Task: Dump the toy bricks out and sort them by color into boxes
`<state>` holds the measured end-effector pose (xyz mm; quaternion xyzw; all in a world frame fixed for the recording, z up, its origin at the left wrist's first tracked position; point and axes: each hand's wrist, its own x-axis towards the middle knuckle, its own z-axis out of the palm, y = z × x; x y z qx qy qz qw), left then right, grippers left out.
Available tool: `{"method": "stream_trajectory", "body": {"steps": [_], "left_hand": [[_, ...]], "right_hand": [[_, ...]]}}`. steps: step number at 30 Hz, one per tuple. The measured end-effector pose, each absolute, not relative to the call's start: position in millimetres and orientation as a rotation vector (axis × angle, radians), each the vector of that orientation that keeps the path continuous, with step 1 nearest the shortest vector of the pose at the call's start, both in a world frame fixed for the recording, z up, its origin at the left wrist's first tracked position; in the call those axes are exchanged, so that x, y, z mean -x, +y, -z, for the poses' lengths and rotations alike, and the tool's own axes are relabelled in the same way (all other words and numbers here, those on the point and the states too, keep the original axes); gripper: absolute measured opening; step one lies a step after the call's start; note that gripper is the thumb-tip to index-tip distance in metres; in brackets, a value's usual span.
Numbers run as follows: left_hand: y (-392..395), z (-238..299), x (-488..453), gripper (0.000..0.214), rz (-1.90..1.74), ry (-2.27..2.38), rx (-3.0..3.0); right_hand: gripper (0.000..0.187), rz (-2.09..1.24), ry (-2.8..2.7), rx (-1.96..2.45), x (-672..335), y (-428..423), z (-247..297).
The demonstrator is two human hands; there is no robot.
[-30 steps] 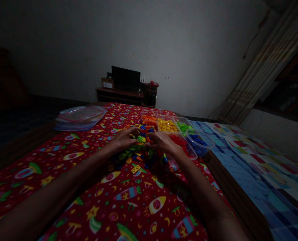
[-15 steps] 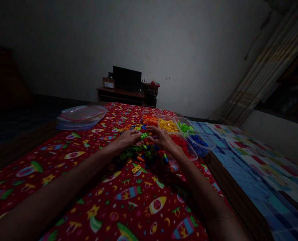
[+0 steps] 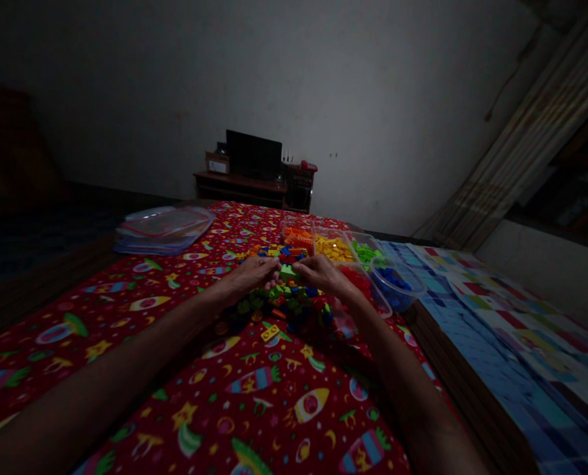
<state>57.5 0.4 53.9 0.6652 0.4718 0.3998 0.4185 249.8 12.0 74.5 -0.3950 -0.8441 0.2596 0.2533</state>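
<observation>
Between my two hands is a light green building brick (image 3: 288,271). My left hand (image 3: 255,274) has its fingers closed on the brick's left side. My right hand (image 3: 322,273) pinches its right side, thumb toward the brick. Below and around both hands spreads a pile of mixed toy bricks (image 3: 294,302), green, blue, orange and red, partly covered by the hands. A yellow brick (image 3: 269,333) lies apart at the pile's near edge.
A clear divided box (image 3: 383,310) holds orange, yellow, green and red bricks by colour. Beside it, a round clear tub (image 3: 399,300) contains blue bricks. Stacked plastic lids (image 3: 165,231) lie at the left on the red patterned cloth (image 3: 200,376).
The green brick has turned in my hands, from its studded face to a smoother side. My right fingers have closed in around it. The view has shifted slightly.
</observation>
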Motion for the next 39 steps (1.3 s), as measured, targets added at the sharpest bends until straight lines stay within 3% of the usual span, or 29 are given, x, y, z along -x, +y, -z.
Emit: {"method": "stream_trajectory", "body": {"steps": [5, 15, 25, 31, 36, 39], "left_hand": [[-1.5, -55.6, -59.8, 0.046, -0.952, 1.092, -1.623], [4.5, -49.4, -55.8, 0.046, -0.927, 1.106, -1.76], [19.6, -51.8, -38.7, 0.046, -1.122, 1.277, -1.834], [17.2, -56.7, -38.1, 0.047, -1.122, 1.322, -1.861], [15.3, -53.5, -41.8, 0.044, -1.088, 1.274, -1.915], [17.0, -48.2, -41.8, 0.043, -1.09, 1.265, -1.917]], "right_hand": [[0.043, -0.933, -2.171, 1.118, -251.8, 18.0, -68.6], [0.036, -0.914, -2.148, 1.107, -250.0, 18.0, -67.6], [0.013, -0.401, -2.683, 1.226, -247.4, -2.7, -84.7], [0.022, 0.031, -2.955, 1.42, -226.4, -20.0, -70.6], [0.018, -0.079, -2.833, 1.391, -236.3, -9.8, -71.0], [0.025, -0.196, -2.675, 1.303, -251.0, -1.7, -78.8]]}}
